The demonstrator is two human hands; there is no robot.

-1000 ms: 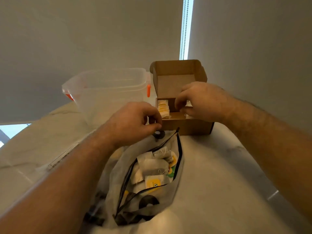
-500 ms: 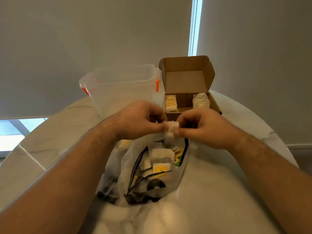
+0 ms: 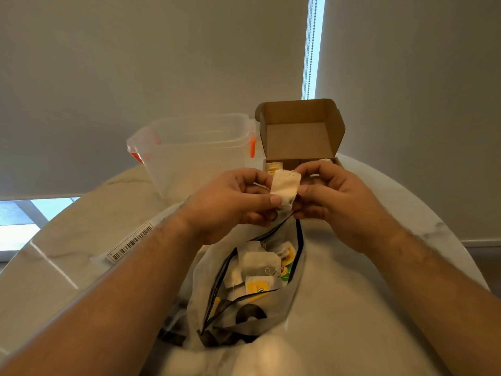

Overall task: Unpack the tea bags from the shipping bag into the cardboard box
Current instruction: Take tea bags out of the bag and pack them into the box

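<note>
A pale tea bag is held up between both hands above the shipping bag. My left hand pinches its left edge, my right hand pinches its right edge. The translucent shipping bag with black zip edges lies open on the table in front of me, with several tea bags inside. Behind my hands stands the cardboard box, lid up, with yellow-tagged tea bags at its left and pale ones at its right, partly hidden by my fingers.
A clear plastic tub with orange clips stands left of the box. A barcode label lies on the marble table at the left. Blinds hang close behind.
My right hand came out of the box to meet the left over the shipping bag. Both hands have lifted one tea bag higher and now hold it flat between them.
</note>
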